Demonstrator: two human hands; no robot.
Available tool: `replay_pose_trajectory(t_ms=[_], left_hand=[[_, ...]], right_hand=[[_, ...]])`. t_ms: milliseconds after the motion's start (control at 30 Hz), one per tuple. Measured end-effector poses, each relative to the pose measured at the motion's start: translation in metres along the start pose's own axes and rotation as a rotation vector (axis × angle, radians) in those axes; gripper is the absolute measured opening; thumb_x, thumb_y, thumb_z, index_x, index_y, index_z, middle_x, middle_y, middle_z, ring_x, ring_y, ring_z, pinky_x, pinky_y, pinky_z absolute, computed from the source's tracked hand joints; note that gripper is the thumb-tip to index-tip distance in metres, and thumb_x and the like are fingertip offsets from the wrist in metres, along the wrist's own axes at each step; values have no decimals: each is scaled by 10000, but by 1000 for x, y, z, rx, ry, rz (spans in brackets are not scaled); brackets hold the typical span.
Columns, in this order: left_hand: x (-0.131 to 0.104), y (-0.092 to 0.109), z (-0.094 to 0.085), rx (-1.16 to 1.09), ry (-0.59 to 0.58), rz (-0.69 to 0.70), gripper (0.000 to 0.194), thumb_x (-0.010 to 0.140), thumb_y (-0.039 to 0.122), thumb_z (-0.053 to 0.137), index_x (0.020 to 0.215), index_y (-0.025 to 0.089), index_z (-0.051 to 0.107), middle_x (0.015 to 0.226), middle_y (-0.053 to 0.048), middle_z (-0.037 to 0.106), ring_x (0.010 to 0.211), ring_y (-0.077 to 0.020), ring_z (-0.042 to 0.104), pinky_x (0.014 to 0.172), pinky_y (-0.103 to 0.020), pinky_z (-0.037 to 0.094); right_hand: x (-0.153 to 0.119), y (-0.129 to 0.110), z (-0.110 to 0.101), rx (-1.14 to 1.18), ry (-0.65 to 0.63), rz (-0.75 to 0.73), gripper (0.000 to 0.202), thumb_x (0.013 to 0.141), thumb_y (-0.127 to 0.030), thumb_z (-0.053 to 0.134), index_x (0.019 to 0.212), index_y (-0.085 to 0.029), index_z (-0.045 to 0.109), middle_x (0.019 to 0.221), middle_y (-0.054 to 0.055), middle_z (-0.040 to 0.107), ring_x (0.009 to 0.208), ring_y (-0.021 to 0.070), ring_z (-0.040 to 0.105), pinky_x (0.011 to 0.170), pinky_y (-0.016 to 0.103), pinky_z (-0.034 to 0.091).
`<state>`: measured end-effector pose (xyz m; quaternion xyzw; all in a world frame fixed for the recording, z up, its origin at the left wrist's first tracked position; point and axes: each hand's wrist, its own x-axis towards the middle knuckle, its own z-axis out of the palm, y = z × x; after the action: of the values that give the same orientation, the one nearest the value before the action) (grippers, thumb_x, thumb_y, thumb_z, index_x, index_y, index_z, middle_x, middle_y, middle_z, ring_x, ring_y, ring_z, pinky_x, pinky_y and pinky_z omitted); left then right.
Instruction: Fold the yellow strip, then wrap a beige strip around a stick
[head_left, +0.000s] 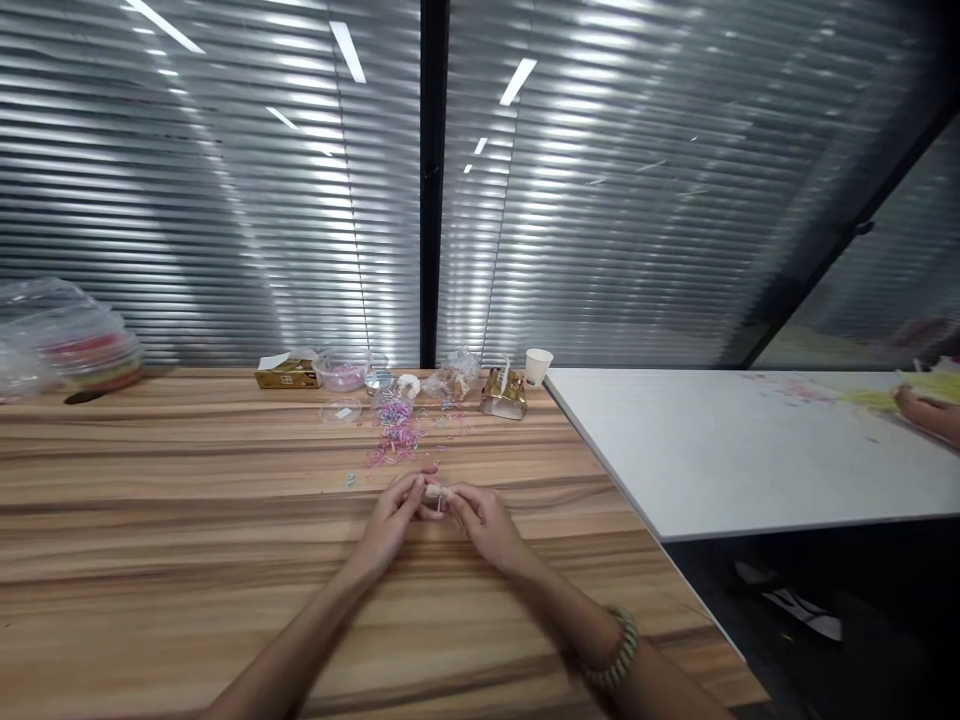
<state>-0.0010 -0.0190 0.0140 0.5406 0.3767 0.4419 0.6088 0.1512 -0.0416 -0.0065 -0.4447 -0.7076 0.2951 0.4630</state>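
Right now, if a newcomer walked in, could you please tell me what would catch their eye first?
Probably the left hand and right hand, meeting low in the middle of the view with a small pale piece between their fingertips. Just beyond them, a loose pink and purple pile stands out on the wooden table. Behind it all, bright blinds span the background.

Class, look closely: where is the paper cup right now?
In the head view, the paper cup stands near the wooden table's far edge, right of centre, just right of the gold box.
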Motion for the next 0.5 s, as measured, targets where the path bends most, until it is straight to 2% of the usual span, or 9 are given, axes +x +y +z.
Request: replay_pose_trajectory(t_ms=[133,267,333,400,500], left_hand=[[-1,0,1,-21,1,45,358,709,466,579,874,149,605,1002,-72,599,670,-158,610,670,-285,494],[2,-6,1,-113,57,65,315,686,435,618,836,163,565,864,-21,587,608,-128,595,627,-268,493],[6,-9,-1,-241,142,45,325,666,427,642,847,187,518,793,26,560,506,-85,552,548,-243,479],[10,-11,-2,-352,209,11,358,626,429,676,799,178,489,687,55,519,423,-55,485,433,-194,413],[11,-13,-3,-411,188,-57,377,601,403,706,803,162,498,649,47,515,465,-66,497,403,-172,363]], right_hand=[[2,0,6,297,-34,124,356,846,-462,420,683,-163,525,499,-44,409,445,82,380,448,200,300],[1,-4,11,453,6,208,400,790,-541,463,672,-160,497,482,-55,387,426,73,350,427,198,283],[0,-7,14,480,10,241,420,775,-565,466,681,-157,500,468,-61,374,414,67,331,418,195,271],[-1,-9,19,514,-39,261,437,753,-587,478,672,-157,491,464,-65,370,399,61,322,404,192,256],[-2,-8,26,596,-58,319,461,719,-619,492,666,-161,475,471,-68,373,375,54,312,383,191,246]])
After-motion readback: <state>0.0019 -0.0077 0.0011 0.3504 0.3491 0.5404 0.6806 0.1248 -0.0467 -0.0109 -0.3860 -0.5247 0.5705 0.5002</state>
